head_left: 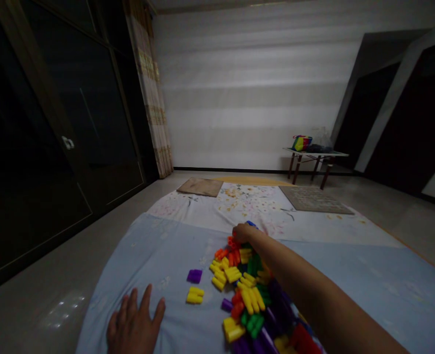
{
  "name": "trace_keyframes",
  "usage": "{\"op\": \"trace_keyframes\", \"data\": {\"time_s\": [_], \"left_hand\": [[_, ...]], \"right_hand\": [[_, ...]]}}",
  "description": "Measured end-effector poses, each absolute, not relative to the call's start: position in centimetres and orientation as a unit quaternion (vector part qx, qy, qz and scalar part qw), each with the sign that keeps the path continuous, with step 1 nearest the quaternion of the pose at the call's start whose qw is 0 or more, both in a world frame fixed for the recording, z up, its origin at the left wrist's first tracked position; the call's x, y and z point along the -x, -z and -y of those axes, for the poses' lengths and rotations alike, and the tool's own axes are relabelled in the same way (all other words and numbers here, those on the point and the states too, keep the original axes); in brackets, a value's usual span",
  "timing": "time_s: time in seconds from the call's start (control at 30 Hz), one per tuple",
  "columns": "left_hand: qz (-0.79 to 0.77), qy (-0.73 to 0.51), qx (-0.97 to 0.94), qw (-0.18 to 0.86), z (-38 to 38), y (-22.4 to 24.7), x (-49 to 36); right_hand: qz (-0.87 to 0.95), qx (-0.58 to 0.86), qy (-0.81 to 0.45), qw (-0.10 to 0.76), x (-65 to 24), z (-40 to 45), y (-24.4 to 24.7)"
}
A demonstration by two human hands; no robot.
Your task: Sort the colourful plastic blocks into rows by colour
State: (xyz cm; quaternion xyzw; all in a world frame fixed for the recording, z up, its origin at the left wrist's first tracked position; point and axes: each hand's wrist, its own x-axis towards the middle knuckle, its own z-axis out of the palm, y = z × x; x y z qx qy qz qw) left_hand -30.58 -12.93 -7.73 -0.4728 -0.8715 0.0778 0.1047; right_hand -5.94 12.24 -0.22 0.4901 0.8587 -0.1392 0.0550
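My left hand [134,322] rests flat on the light blue sheet, fingers spread, holding nothing. To its right lie two loose plastic building blocks, a purple block [194,276] and a yellow block [195,295]. A heap of finger-shaped building blocks [252,299] in yellow, green, red, orange and purple spreads across the middle. My right hand [242,232] reaches over the heap to its far end, fingers curled down beside an orange-red block [232,242]. The fingertips are partly hidden, so what they pinch cannot be made out. My forearm covers the heap's right side.
Under the blocks is a blue sheet [158,255], with a white floral sheet [246,201] beyond. A brown mat [200,187] and a grey patterned mat [315,199] lie at its far edge. A low table [338,153] holding bags stands by the wall.
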Motion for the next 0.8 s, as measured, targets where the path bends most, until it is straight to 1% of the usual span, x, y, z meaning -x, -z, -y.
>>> {"op": "trace_keyframes", "data": {"time_s": [0.1, 0.2, 0.27, 0.37, 0.47, 0.6, 0.7, 0.8], "left_hand": [[0.875, -0.072, 0.468, 0.104, 12.8, 7.8, 30.5], [0.875, -0.065, 0.469, 0.104, 12.8, 7.7, 30.4], [0.877, -0.059, 0.466, 0.102, 12.8, 7.5, 30.2], [0.881, -0.054, 0.459, 0.102, 12.8, 7.2, 30.0], [0.879, -0.059, 0.461, 0.107, 12.9, 6.9, 29.8], [0.875, -0.065, 0.467, 0.112, 12.9, 7.0, 30.0], [0.876, -0.058, 0.463, 0.121, 12.8, 7.4, 30.3], [0.880, -0.048, 0.458, 0.117, 12.5, 7.7, 30.6]], "right_hand": [[-0.871, -0.451, 0.138, 0.136, 3.8, -10.2, -1.2], [-0.882, -0.422, 0.125, 0.166, 2.5, -8.4, -3.0], [-0.892, -0.414, 0.102, 0.151, 2.6, -7.4, -4.2], [-0.915, -0.390, 0.063, 0.085, 5.0, -5.8, -5.0], [-0.943, -0.322, 0.077, 0.041, 9.4, -3.5, -4.0], [-0.971, -0.220, 0.096, 0.022, 13.9, -0.8, -0.4], [-0.975, -0.205, 0.062, 0.063, 13.8, -0.6, 1.4], [-0.964, -0.240, 0.025, 0.114, 11.1, -1.3, 0.9]]}}
